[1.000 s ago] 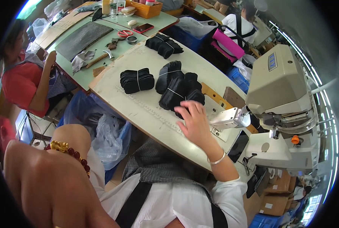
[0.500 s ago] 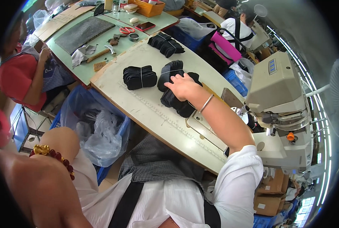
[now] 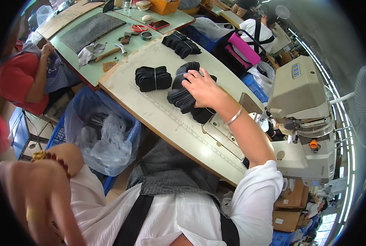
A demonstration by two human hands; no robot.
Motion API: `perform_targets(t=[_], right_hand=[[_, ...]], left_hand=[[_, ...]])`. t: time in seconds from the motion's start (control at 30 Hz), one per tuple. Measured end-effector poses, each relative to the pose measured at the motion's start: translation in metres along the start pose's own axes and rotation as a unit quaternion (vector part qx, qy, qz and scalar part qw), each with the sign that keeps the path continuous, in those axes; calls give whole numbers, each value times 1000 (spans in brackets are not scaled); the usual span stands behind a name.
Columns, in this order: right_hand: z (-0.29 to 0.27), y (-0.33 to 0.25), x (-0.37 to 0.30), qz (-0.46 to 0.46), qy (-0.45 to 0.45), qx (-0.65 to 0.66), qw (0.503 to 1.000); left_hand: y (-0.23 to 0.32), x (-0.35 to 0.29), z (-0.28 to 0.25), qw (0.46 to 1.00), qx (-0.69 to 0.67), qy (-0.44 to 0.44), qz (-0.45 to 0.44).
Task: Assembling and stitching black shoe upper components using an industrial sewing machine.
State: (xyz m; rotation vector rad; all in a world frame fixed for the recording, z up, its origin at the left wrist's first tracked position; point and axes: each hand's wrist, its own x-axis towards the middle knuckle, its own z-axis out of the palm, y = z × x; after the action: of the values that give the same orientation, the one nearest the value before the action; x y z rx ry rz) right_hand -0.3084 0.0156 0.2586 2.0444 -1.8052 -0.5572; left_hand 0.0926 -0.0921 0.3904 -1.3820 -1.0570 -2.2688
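Observation:
My right hand (image 3: 204, 91), with a silver bangle at the wrist, lies over a cluster of black fabric-like pieces in bundles on the pale table. Its fingers curl over one bundle (image 3: 181, 101) and cover part of it; the thumb is hidden. Another banded bundle (image 3: 187, 67) touches the fingertips from behind. Separate from the hand, a tied bundle (image 3: 153, 78) is to the left, and more bundles (image 3: 181, 45) lie at the far edge. My left hand (image 3: 47, 201) is raised close at the lower left, blurred, a ring on one finger; its fingertips are hidden.
A sewing machine (image 3: 296, 98) stands at the right. Left of the table (image 3: 179, 127) is a blue crate lined with a plastic bag (image 3: 105, 139). A green table (image 3: 68, 61) holds a hammer (image 3: 109, 54), scissors (image 3: 139, 28) and a phone (image 3: 158, 25). A person in red (image 3: 17, 82) sits at the left.
The bundle under my right hand has shifted left and turned a little, and that hand's fingers have spread. My left hand has come lower, showing more of its fingers.

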Motion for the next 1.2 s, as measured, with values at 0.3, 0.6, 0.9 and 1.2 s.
perform_targets(t=[0.3, 0.6, 0.9, 1.2], right_hand=[[-37, -103, -37, 215, 204, 564, 771], [-24, -180, -24, 199, 314, 579, 726], [-14, -196, -14, 136, 416, 469, 767], [-23, -197, -47, 57, 212, 775, 593]], left_hand=[[-196, -170, -112, 812, 410, 338, -242], [-219, -163, -113, 861, 7, 495, -116], [-187, -193, -117, 811, -162, 541, -151], [-173, -186, -126, 769, -32, 569, -292]])
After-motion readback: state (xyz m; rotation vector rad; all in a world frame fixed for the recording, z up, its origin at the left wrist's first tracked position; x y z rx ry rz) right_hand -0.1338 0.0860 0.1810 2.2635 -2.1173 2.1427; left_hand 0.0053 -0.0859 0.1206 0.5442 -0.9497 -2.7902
